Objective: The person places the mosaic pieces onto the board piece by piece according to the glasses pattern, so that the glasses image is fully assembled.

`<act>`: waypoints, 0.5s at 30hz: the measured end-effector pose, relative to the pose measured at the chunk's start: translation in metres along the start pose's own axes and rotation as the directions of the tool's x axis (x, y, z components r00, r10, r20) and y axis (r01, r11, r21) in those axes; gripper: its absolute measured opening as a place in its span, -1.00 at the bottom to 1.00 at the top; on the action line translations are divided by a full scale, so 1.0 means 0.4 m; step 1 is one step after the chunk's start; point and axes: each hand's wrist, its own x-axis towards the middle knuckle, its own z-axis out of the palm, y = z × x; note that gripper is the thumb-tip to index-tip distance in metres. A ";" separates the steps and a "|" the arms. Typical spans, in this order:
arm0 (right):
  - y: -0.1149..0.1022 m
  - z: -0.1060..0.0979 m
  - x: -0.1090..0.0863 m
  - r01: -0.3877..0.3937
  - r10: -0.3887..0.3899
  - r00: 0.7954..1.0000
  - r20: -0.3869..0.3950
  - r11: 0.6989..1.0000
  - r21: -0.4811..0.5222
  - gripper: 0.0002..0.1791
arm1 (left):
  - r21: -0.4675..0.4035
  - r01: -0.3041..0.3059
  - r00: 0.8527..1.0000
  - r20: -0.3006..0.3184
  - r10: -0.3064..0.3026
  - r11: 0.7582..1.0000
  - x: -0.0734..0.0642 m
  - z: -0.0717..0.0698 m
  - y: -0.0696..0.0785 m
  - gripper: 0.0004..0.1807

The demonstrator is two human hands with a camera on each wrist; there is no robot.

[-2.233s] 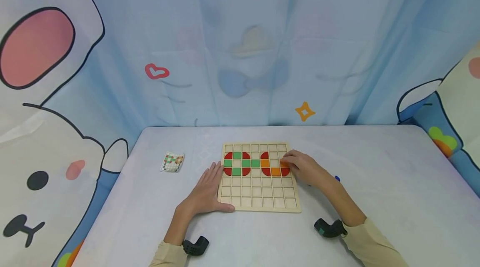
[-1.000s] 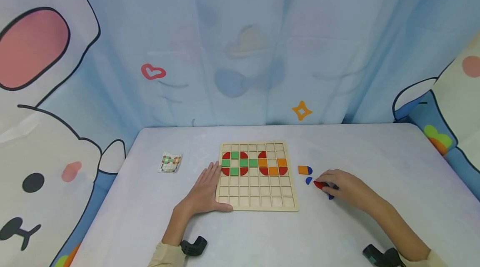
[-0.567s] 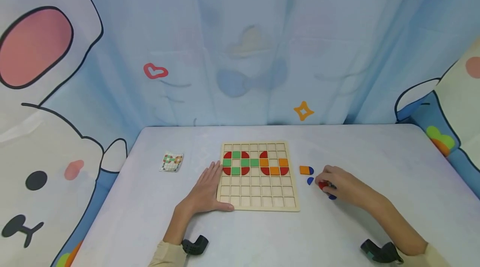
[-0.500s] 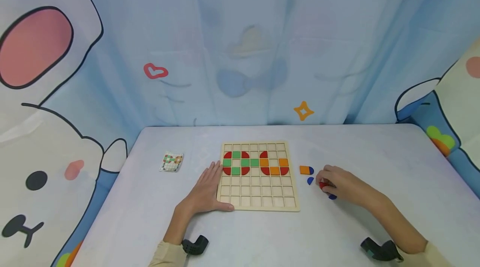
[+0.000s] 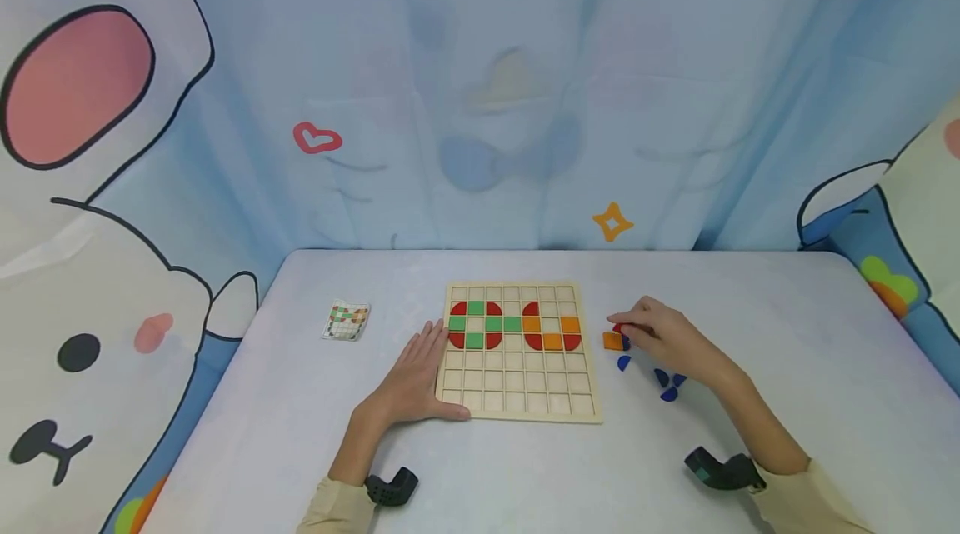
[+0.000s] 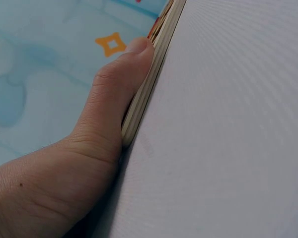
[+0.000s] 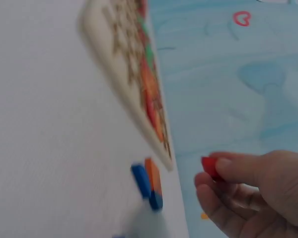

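Observation:
The wooden grid board (image 5: 517,394) lies flat mid-table, with red quarter-round, green square and orange square tiles in its upper cells. My left hand (image 5: 411,380) rests at the board's left side, fingers straight along that edge and thumb at the front corner; the left wrist view shows the thumb (image 6: 114,89) against the board's rim. Right of the board, my right hand (image 5: 678,342) pinches a small red tile (image 7: 210,168) with one curved side between thumb and fingers. It is held above an orange tile (image 5: 612,341) and a blue tile beside it.
Several loose blue curved tiles (image 5: 668,393) lie on the table near the right forearm, and another blue tile (image 5: 624,362) lies nearer the board. A small pattern card (image 5: 347,321) is at the left. A curtain (image 5: 525,101) hangs behind the table.
After setting an orange tile in the board, my right hand went to the loose tiles, picked up a red one and has since moved up-left toward the board. The left hand stays put.

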 end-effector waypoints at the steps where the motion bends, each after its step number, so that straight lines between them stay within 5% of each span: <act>1: -0.004 0.004 0.011 -0.012 0.013 1.000 -0.024 1.000 0.019 -0.70 | 0.006 0.002 1.000 0.004 -0.002 1.000 0.000 0.001 0.000 0.38; 9: -0.043 0.064 0.115 -0.127 0.155 0.964 -0.215 0.983 0.135 -0.81 | 0.015 0.030 0.999 0.022 -0.030 0.999 -0.004 -0.003 0.003 0.39; 15: -0.053 0.106 0.170 -0.231 0.274 0.943 -0.187 0.947 0.225 -0.80 | -0.001 0.029 0.999 0.019 -0.029 1.000 -0.004 -0.007 0.008 0.38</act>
